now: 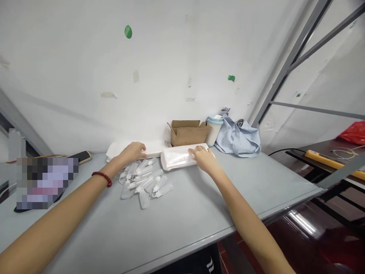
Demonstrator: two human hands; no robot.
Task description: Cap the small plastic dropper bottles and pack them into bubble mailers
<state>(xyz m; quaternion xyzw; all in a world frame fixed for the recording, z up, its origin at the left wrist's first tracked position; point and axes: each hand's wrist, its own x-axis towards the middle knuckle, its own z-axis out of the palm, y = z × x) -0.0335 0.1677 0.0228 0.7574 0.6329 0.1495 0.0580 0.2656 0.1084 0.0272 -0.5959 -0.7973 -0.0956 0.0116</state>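
Observation:
My left hand (133, 151) is at the back of the grey table, its fingers and thumb closed about a stack of flat white sheets (155, 149). A dark red bead bracelet (102, 178) circles that wrist. On a pack of clear plastic bags (179, 156), which looks white, rests my right hand (203, 156) with its fingers bent and apart. Whether it pinches the top layer is hard to see. Between my arms lies a loose pile of small translucent squeeze bottles (145, 178) with white caps, close to the left hand.
Behind the pack stands an open cardboard box (189, 135). Beside it are a cup with a blue lid (214, 131) and a light blue cloth bag (239, 137). A phone (84, 156) and a blurred-out item (47, 183) lie left. Metal frame bars (288, 68) rise at right.

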